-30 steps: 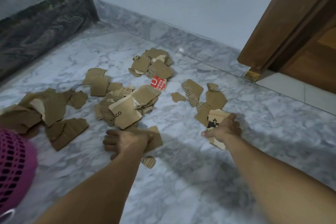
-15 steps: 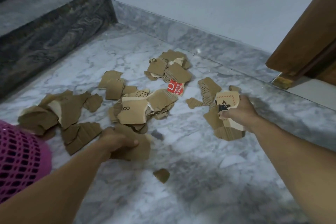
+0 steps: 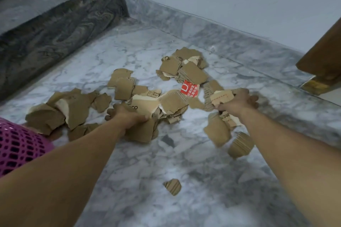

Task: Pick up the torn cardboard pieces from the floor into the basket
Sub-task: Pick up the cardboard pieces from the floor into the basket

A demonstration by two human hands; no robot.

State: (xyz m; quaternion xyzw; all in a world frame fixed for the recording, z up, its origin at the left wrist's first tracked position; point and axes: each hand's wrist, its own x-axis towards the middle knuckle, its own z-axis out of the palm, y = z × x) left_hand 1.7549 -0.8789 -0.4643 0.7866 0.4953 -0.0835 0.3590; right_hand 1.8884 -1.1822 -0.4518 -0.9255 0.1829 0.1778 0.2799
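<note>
Several torn brown cardboard pieces lie scattered on the grey marble floor point(image 3: 184, 199). My left hand point(image 3: 127, 114) is shut on a brown cardboard piece point(image 3: 142, 132) beside the central pile point(image 3: 158, 103). My right hand point(image 3: 238, 99) grips a bunch of cardboard pieces point(image 3: 221, 96), with more hanging below it point(image 3: 219, 132). A piece with a red label point(image 3: 190, 89) lies between the hands. One small scrap point(image 3: 172, 187) sits alone near me. The pink mesh basket point(image 3: 16, 145) shows at the left edge.
A dark marble stair step point(image 3: 55, 14) rises at the upper left. A marble skirting point(image 3: 230, 42) and pale wall run behind the piles. A wooden door corner point(image 3: 321, 61) juts in at the right.
Both hands have moved forward toward the central pile. My right hand has lifted its pieces off the floor and carries more of them. The view has shifted left.
</note>
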